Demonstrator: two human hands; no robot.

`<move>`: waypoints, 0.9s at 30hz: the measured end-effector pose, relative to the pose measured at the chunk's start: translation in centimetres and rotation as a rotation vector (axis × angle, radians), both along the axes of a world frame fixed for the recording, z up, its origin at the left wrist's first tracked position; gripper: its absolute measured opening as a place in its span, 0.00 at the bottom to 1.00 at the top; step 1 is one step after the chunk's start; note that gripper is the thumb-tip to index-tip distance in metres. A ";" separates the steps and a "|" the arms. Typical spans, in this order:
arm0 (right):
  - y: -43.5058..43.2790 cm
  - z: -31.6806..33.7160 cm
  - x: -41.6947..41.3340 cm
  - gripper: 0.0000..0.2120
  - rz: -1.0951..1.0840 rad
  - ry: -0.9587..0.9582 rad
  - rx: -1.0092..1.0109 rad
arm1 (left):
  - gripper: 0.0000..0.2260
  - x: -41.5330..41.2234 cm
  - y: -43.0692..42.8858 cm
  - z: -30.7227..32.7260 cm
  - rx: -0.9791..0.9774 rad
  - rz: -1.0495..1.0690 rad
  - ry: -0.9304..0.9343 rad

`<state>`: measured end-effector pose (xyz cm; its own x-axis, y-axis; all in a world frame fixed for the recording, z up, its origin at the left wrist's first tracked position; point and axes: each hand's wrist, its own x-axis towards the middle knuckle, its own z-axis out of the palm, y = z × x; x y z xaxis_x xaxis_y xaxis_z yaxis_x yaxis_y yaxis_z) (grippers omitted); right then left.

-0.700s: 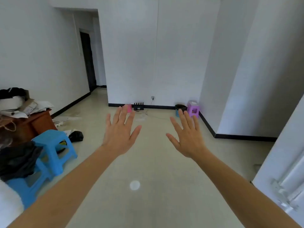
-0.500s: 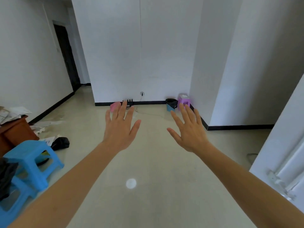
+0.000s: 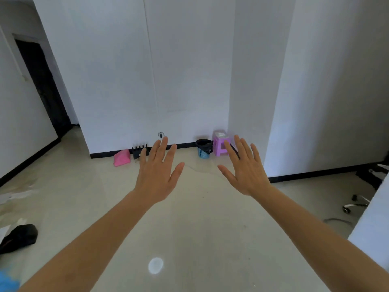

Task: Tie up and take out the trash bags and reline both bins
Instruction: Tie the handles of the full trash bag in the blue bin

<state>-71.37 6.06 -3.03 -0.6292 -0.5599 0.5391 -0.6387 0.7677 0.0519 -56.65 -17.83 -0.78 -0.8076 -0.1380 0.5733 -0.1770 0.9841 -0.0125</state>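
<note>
View swung right, blue bin (image 3: 203, 149) nearer | left hand (image 3: 158, 175), right hand (image 3: 246, 173): fingers still spread, empty

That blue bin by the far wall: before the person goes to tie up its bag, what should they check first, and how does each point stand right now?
1. Both hands free: ok; left hand and right hand are open and hold nothing.
2. Blue bin upright, black bag in it: ok.
3. Bin within reach: not ok; it stands far off by the wall.
4. Floor between clear: ok.
5. Purple stool beside the bin crowds it: cannot tell.
6. Second bin located: not ok; none in view.
</note>
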 end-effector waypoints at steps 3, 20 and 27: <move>-4.9 0.8 -7.8 0.35 0.018 -0.033 -0.030 | 0.28 -5.6 -4.6 0.5 -0.003 -0.007 0.030; -35.8 -2.8 -47.8 0.35 0.015 -0.067 0.069 | 0.28 -48.4 -36.6 -1.5 0.081 -0.092 -0.039; -42.4 -5.3 -66.8 0.35 -0.046 -0.060 0.063 | 0.28 -69.1 -43.3 -4.4 0.053 -0.122 -0.106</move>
<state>-138.14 -36.38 -8.34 -0.6852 -0.5612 0.4642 -0.6063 0.7927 0.0633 -125.79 -61.15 -5.18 -0.8759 -0.0631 0.4784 -0.0569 0.9980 0.0274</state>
